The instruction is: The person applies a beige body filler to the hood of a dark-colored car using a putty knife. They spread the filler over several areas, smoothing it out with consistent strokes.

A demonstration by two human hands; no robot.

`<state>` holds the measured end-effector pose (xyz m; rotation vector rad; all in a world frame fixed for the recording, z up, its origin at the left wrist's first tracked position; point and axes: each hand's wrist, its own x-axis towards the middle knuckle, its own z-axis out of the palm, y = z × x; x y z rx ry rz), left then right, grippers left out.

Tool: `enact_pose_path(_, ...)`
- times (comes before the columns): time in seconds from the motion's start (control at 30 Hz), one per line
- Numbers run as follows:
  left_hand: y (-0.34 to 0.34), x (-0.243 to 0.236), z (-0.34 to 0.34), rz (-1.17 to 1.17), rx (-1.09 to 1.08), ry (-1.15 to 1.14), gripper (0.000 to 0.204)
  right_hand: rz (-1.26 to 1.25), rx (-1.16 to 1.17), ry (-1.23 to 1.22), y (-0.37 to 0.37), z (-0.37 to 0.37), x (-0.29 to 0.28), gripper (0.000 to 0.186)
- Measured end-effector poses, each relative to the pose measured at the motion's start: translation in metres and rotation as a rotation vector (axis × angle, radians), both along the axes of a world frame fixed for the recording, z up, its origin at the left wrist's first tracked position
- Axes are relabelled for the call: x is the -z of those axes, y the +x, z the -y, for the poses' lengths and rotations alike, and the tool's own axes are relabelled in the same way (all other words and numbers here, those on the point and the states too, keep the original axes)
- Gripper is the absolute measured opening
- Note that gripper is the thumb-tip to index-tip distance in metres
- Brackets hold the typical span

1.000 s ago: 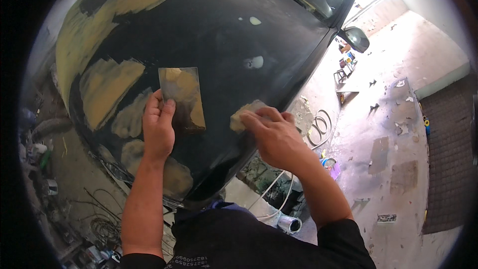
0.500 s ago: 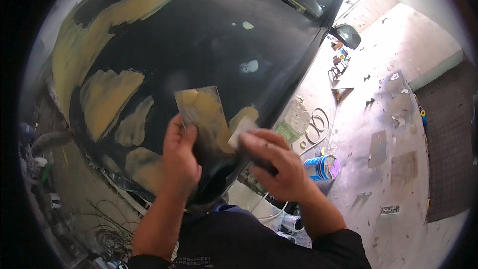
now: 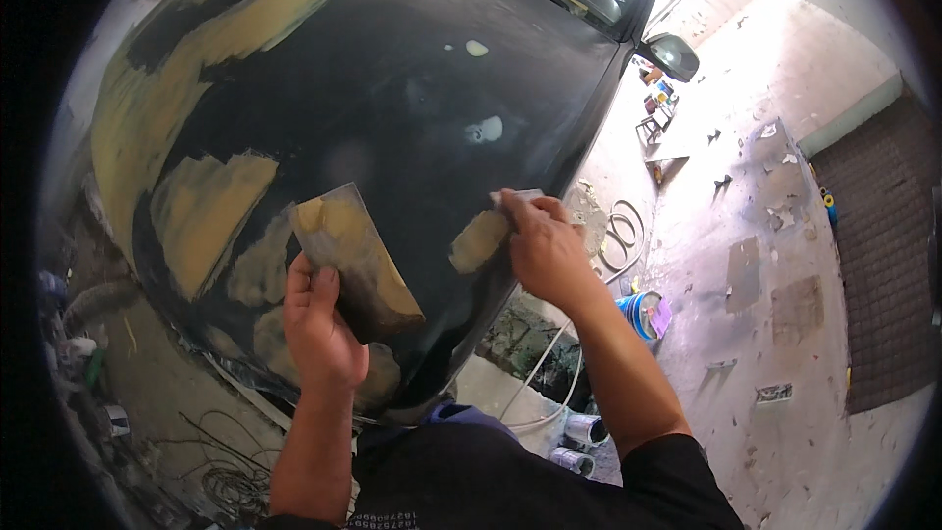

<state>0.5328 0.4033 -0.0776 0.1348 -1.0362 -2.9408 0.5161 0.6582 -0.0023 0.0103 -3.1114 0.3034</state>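
In front of me is a dark car bonnet [image 3: 392, 118] with several patches of yellowish body filler smeared over it. My left hand [image 3: 326, 339] grips a thin rectangular mixing board [image 3: 355, 247] by its left edge, thumb on top; yellow filler coats the board, which is tilted above the bonnet. My right hand [image 3: 551, 253] pinches a small pale filler spreader [image 3: 528, 194] at the bonnet's right side. The spreader is just beyond the upper right end of a filler patch [image 3: 479, 242]. My fingers hide part of it, and I cannot tell whether it touches the panel.
A wing mirror [image 3: 671, 57] juts out at the far right of the car. On the floor to the right stand a blue tin [image 3: 642, 315] and a coiled hose [image 3: 620, 236]. Open cans [image 3: 586, 429] stand near my right elbow. Loose cables [image 3: 231, 476] lie at lower left.
My right hand has moved up and right with the spreader, away from the board to the bonnet's right side. My left hand has shifted left, and the board has turned anticlockwise.
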Motion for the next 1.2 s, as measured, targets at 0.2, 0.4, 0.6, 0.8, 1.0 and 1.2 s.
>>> enact_pose_path(0.2, 0.003, 0.003, 0.007, 0.028, -0.01, 0.01, 0.033, 0.047, -0.171, -0.009, 0.04, 0.048, 0.015, 0.062)
enact_pose_path(0.4, 0.0, 0.012, 0.016, -0.062, 0.019, 0.025, 0.032, 0.129, -0.215, -0.002, 0.071, 0.039, 0.008, 0.06)
enact_pose_path(0.6, 0.005, 0.003, 0.008, -0.011, 0.016, 0.022, 0.033, -0.049, -0.03, -0.045, 0.015, -0.005, 0.002, 0.055)
enact_pose_path(0.8, 0.012, 0.014, 0.011, -0.013, 0.032, -0.013, 0.032, 0.032, -0.154, -0.077, 0.052, 0.027, 0.019, 0.058)
enact_pose_path(1.0, 0.013, 0.021, 0.016, -0.023, 0.045, -0.001, 0.04, 0.061, -0.178, -0.092, 0.067, 0.011, 0.01, 0.06)
enact_pose_path(1.2, 0.019, 0.013, 0.005, 0.034, 0.053, 0.004, 0.031, -0.079, -0.093, -0.046, 0.009, -0.025, 0.014, 0.057)
